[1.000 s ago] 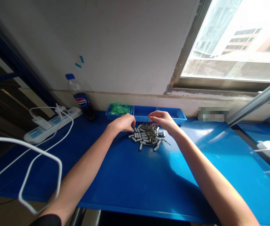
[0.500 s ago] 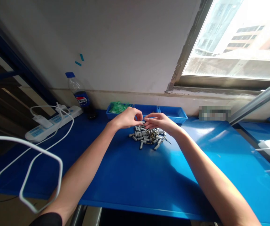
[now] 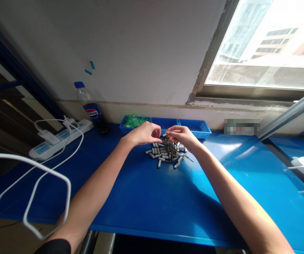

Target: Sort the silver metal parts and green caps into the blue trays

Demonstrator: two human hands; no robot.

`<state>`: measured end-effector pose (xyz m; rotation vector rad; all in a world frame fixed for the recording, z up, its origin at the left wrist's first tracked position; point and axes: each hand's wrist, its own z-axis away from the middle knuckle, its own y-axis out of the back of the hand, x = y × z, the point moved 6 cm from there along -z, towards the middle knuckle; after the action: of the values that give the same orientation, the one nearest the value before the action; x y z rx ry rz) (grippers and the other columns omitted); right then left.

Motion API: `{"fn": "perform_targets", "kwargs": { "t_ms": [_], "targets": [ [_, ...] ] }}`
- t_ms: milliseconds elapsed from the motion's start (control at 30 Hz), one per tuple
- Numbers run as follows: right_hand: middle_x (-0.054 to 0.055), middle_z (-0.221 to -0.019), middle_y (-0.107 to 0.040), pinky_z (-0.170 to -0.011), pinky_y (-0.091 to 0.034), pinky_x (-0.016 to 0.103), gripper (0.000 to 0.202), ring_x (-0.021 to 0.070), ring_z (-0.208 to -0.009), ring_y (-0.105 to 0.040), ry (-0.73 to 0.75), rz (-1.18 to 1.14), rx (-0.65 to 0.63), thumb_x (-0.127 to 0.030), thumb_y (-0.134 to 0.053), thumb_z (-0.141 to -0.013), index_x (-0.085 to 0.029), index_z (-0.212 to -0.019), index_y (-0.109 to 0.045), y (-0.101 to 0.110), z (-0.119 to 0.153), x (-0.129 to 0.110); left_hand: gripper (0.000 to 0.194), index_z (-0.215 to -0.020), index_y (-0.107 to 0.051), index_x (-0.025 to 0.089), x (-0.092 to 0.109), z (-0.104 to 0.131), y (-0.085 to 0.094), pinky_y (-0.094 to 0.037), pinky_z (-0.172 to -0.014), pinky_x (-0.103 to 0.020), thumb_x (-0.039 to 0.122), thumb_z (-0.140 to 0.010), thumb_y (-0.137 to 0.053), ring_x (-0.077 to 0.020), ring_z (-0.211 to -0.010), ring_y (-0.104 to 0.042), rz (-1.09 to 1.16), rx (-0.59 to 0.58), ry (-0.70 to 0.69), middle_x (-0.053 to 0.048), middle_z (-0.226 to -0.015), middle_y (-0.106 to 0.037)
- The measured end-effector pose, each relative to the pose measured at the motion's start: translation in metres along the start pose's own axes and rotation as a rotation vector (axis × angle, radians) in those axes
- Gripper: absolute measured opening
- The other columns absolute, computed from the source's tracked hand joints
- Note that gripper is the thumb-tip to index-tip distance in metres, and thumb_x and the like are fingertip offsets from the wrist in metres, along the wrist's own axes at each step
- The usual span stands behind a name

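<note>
A pile of small grey cylinders mixed with thin brass-coloured and dark pins [image 3: 165, 153] lies on the blue table [image 3: 152, 197]. Over its far left edge is my left hand [image 3: 142, 134], fingers curled and thumb a little apart from them; I see nothing between them. My right hand [image 3: 182, 135] is above the pile's far right side, its fingertips pinching a small grey cylinder [image 3: 164, 135]. The two hands face each other with a narrow gap between the fingertips.
Behind the hands stands a blue divided tray [image 3: 198, 130], with green plastic pieces [image 3: 134, 121] in its left compartment. To the left are a cola bottle [image 3: 92, 109], a white power strip [image 3: 44, 150] and a looping white cable [image 3: 68, 190]. A window [image 3: 263, 53] is at upper right.
My right fingertips have drawn slightly away from my left hand, and the grey cylinder between the hands has shifted right with them. My left hand has hardly moved.
</note>
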<state>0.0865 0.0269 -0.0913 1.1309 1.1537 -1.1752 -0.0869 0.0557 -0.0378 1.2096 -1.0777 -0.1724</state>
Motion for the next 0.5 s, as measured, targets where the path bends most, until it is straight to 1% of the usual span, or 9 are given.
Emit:
{"fn": "perform_targets", "kwargs": {
  "t_ms": [67,133,200,267,367,500],
  "targets": [
    [0.006,-0.078,-0.075,-0.066,-0.059,0.024,0.029,0.0128,-0.065,-0.068,0.032,0.031,0.098,-0.038,-0.087,-0.076,-0.017,-0.091,-0.074,0.007,-0.002,-0.001,0.021,-0.084,-0.072,0.018,-0.006,0.003,-0.006,-0.044,-0.058,-0.023,0.034,-0.073,-0.082,-0.0164,-0.068,-0.067,-0.056,-0.126,0.056,-0.003,-0.077,-0.073],
    [0.006,-0.079,-0.075,-0.070,-0.060,0.026,0.030,0.0152,-0.070,-0.071,0.057,0.037,0.183,-0.037,-0.086,-0.076,-0.017,-0.094,-0.073,0.013,-0.002,-0.002,0.021,-0.084,-0.072,0.020,-0.012,0.006,-0.012,-0.042,-0.055,-0.023,0.028,-0.069,-0.083,-0.0157,-0.065,-0.065,-0.100,-0.246,0.111,0.000,-0.073,-0.072],
    [0.007,-0.084,-0.076,-0.075,-0.061,0.028,0.031,0.0178,-0.079,-0.074,0.069,0.037,0.247,-0.036,-0.084,-0.077,-0.017,-0.100,-0.072,0.017,-0.002,-0.004,0.027,-0.086,-0.071,0.021,-0.015,0.008,-0.018,-0.040,-0.054,-0.023,0.023,-0.064,-0.085,-0.0157,-0.063,-0.064,-0.149,-0.327,0.159,0.001,-0.071,-0.070],
    [0.008,-0.092,-0.078,-0.079,-0.061,0.029,0.033,0.0192,-0.087,-0.075,0.067,0.034,0.273,-0.034,-0.081,-0.079,-0.018,-0.106,-0.071,0.019,-0.002,-0.005,0.032,-0.087,-0.070,0.022,-0.018,0.010,-0.022,-0.040,-0.055,-0.023,0.019,-0.060,-0.086,-0.0164,-0.064,-0.063,-0.202,-0.368,0.203,0.001,-0.074,-0.071],
    [0.009,-0.101,-0.078,-0.078,-0.060,0.029,0.033,0.0196,-0.091,-0.075,0.054,0.035,0.254,-0.033,-0.077,-0.080,-0.019,-0.110,-0.072,0.017,-0.001,-0.006,0.035,-0.090,-0.070,0.022,-0.018,0.010,-0.025,-0.040,-0.057,-0.024,0.014,-0.059,-0.084,-0.0174,-0.066,-0.064,-0.263,-0.382,0.244,0.000,-0.080,-0.073],
    [0.009,-0.098,-0.078,-0.074,-0.059,0.026,0.031,0.0192,-0.090,-0.075,0.039,0.050,0.216,-0.032,-0.077,-0.080,-0.019,-0.107,-0.073,0.014,-0.001,-0.006,0.037,-0.096,-0.071,0.022,-0.019,0.009,-0.026,-0.039,-0.056,-0.024,0.011,-0.061,-0.079,-0.0175,-0.068,-0.064,-0.293,-0.402,0.238,-0.001,-0.083,-0.073]
  ]
}}
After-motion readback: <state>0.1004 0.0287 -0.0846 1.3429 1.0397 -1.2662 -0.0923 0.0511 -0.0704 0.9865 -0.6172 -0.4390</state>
